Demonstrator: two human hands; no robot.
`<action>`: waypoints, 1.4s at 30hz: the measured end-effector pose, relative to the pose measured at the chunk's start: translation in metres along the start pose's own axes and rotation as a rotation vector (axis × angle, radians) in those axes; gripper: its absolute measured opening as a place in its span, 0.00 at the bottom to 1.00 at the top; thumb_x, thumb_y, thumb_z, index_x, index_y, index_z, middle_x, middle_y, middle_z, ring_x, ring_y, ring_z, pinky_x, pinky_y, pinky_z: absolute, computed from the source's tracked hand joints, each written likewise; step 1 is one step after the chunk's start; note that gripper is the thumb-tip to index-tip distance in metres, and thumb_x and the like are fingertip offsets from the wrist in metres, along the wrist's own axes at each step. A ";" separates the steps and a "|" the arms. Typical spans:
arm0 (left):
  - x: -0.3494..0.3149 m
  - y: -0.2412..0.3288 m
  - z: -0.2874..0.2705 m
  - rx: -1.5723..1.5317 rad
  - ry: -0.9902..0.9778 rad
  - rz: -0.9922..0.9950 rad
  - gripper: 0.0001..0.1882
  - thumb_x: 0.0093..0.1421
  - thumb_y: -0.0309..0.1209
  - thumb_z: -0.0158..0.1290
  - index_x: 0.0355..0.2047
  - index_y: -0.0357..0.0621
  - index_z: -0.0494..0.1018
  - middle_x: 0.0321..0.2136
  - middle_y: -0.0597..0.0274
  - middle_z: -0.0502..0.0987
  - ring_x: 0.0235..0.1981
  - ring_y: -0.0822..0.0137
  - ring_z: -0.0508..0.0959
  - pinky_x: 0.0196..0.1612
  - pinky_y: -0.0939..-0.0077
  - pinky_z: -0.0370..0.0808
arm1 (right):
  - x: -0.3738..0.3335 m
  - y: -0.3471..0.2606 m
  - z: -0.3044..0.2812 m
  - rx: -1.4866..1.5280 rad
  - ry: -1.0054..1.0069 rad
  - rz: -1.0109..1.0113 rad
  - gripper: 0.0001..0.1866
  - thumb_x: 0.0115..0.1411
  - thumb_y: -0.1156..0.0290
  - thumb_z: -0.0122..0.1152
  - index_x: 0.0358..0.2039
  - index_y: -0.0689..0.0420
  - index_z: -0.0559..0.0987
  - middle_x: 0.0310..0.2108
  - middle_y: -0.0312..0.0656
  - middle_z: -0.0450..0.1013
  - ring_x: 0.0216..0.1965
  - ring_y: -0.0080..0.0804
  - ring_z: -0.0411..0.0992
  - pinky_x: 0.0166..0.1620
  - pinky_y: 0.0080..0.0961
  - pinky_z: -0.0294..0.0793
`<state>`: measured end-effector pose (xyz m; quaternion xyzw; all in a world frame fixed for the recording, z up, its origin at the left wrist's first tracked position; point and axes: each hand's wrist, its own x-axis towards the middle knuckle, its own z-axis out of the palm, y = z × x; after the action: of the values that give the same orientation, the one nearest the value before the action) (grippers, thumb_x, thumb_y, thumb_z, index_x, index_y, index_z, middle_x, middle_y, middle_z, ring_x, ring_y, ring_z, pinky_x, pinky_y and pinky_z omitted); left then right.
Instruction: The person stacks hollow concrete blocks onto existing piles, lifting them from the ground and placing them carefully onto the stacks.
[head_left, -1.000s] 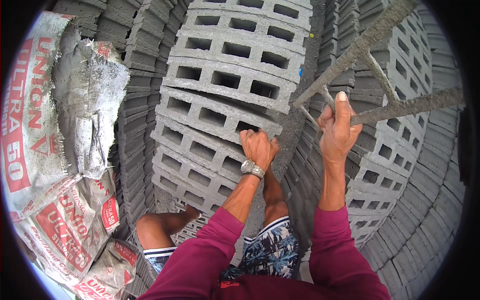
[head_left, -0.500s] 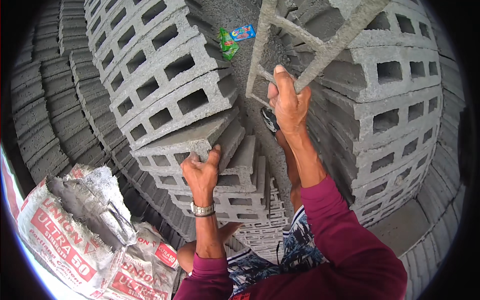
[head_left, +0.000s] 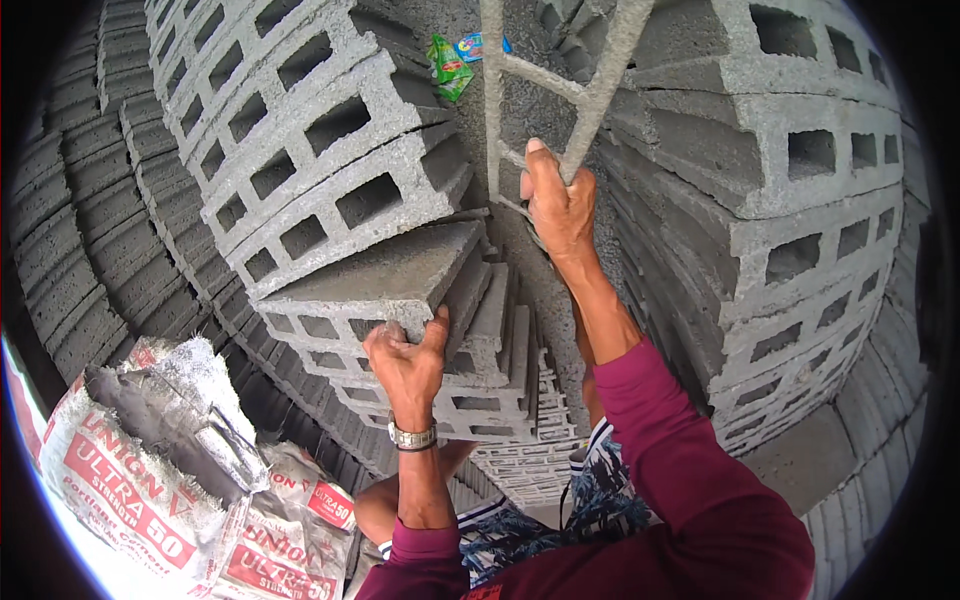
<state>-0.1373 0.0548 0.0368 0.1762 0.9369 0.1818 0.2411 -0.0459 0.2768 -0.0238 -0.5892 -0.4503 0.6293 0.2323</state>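
Among tall rows of grey blocks, I see the left hand (head_left: pixel 405 365) closed on the near right corner of a hollow block (head_left: pixel 390 270), fingertips at a hole in its front face and thumb over the corner. That block sits askew at the top of the lower pile, its broad face bared as a wedge beneath the block above (head_left: pixel 333 220). The right hand (head_left: pixel 560 205) is wrapped round a bar of a crusted grey frame (head_left: pixel 603 75), well apart from the corner. To my eye, one hand on one corner calls for slow, level handling; a jerk could chip the rim or tip the row above. Fingers are best kept out of that wedge, and the frame held clear of the right-hand stack (head_left: pixel 755 225).
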 end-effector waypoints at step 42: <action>0.090 0.085 0.062 0.276 0.197 0.097 0.31 0.45 0.47 0.67 0.16 0.27 0.66 0.14 0.44 0.72 0.18 0.51 0.69 0.29 0.53 0.68 | 0.045 -0.010 -0.007 -0.079 0.124 0.010 0.28 0.67 0.56 0.53 0.16 0.65 0.74 0.11 0.45 0.67 0.16 0.33 0.68 0.26 0.38 0.66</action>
<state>-0.1582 0.1825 -0.0125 0.2338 0.9625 0.0791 0.1128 -0.0509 0.3203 -0.0384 -0.6380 -0.4565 0.5745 0.2335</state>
